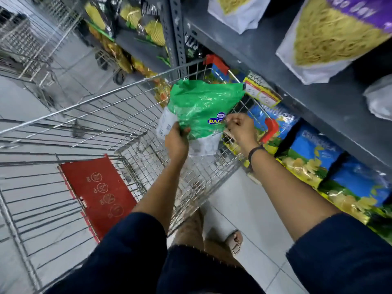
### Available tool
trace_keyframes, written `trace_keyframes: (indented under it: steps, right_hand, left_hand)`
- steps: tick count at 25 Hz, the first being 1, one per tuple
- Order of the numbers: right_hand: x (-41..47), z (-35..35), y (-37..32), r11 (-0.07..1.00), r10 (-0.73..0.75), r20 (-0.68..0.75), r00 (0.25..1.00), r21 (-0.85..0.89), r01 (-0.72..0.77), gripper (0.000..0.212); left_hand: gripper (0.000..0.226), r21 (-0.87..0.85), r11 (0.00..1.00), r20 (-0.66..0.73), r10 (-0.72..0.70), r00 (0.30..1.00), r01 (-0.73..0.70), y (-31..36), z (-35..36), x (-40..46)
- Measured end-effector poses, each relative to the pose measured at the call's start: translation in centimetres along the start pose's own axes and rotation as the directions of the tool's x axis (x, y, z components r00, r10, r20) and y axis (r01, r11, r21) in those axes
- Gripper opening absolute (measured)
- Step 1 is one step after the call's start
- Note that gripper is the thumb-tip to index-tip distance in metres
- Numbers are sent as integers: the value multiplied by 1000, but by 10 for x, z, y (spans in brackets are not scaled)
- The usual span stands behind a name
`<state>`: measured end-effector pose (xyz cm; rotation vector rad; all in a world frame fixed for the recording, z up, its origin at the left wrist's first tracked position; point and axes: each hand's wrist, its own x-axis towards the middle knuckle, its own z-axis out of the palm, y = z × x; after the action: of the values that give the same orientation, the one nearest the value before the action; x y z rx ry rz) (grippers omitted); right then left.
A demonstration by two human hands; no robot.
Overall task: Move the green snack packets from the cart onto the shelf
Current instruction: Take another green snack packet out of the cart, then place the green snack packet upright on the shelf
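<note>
A green snack packet (pixel 201 105) with a blue label and a clear lower part hangs above the far right corner of the wire cart (pixel 106 111). My left hand (pixel 177 141) grips its lower left edge from below. My right hand (pixel 240 127) pinches its right side near the label. The packet is tilted, its top leaning toward the grey shelf (pixel 318 96) on the right. The part of the cart under the packet is hidden.
The cart has a red fold-down seat flap (pixel 99 194) and red corner bumpers (pixel 270 129). Blue and yellow snack bags (pixel 314 153) line the lower shelf. Pale noodle bags (pixel 331 37) sit on the upper shelf. Another cart (pixel 27 41) stands at the far left. My sandalled foot (pixel 234 240) is on the tiled floor.
</note>
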<state>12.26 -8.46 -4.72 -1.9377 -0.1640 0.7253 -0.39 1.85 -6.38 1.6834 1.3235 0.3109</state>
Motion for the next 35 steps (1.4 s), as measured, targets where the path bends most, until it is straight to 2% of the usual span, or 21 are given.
trace_keyframes:
  steps: [3, 5, 7, 8, 11, 14, 16, 17, 19, 22, 23, 25, 26, 28, 29, 31, 33, 34, 35]
  right_hand:
    - [-42, -36, -32, 977, -155, 87, 984, 161, 140, 46]
    - [-73, -66, -53, 938, -293, 150, 944, 235, 254, 50]
    - [-104, -101, -64, 890, -414, 146, 899, 272, 365, 48]
    - [-117, -118, -67, 875, -441, 105, 891, 272, 401, 47]
    - [-155, -180, -67, 873, -431, -155, 889, 176, 454, 47]
    - [-189, -245, -40, 876, -424, -361, 831, 68, 477, 22]
    - [-207, -285, -17, 895, -369, -505, 780, 32, 444, 22]
    - [-216, -309, -6, 911, -325, -585, 743, 18, 412, 23]
    - [-229, -352, 10, 937, -289, -689, 664, -62, 343, 30]
    - [-239, -422, 15, 948, -295, -799, 524, -176, 266, 48]
    - [-237, -444, 14, 949, -288, -818, 499, -173, 265, 46]
    - [-225, -482, 13, 949, -273, -841, 467, -157, 273, 34]
    - [-215, -499, 15, 948, -263, -843, 469, -136, 289, 26]
    - [-195, -523, 20, 951, -204, -811, 548, -32, 306, 17]
    - [-189, -531, 22, 949, -180, -780, 599, 21, 313, 25]
    - [-185, -534, 31, 939, -149, -735, 661, 105, 328, 47]
    - [-183, -521, 50, 920, -62, -776, 628, 200, 338, 57]
    - [-184, -505, 59, 900, 13, -793, 609, 274, 339, 53]
    - [-184, -492, 65, 874, 73, -779, 622, 350, 337, 43]
  left_hand:
    - [26, -13, 973, -63, 230, 971, -231, 44, -34, -35]
    - [23, -27, 937, -103, 345, 933, -350, 74, -49, -63]
    - [23, -64, 899, -131, 424, 896, -434, 100, -55, -95]
    - [22, -81, 879, -128, 458, 879, -470, 112, -55, -112]
    - [21, -188, 802, -48, 569, 821, -567, 148, -40, -164]
    - [33, -194, 740, 141, 671, 728, -644, 174, 1, -210]
    - [26, -160, 670, 241, 738, 630, -725, 190, 37, -234]
    - [27, -183, 621, 295, 774, 560, -762, 202, 59, -250]
    - [35, -245, 559, 336, 815, 471, -792, 225, 101, -280]
    - [25, -372, 513, 378, 845, 378, -774, 264, 163, -321]
    - [20, -406, 492, 374, 858, 351, -770, 276, 182, -330]
    - [22, -418, 492, 371, 860, 351, -764, 301, 219, -342]
    - [24, -398, 516, 388, 844, 371, -759, 312, 237, -347]
    - [32, -331, 588, 447, 787, 426, -738, 321, 272, -345]
    - [31, -312, 606, 476, 766, 431, -732, 321, 288, -344]
    - [6, -397, 656, 557, 728, 400, -642, 314, 306, -343]
    - [30, -511, 711, 621, 694, 365, -482, 316, 319, -349]
    - [35, -551, 755, 663, 655, 364, -355, 320, 321, -354]
    - [43, -599, 768, 674, 637, 374, -228, 323, 327, -356]
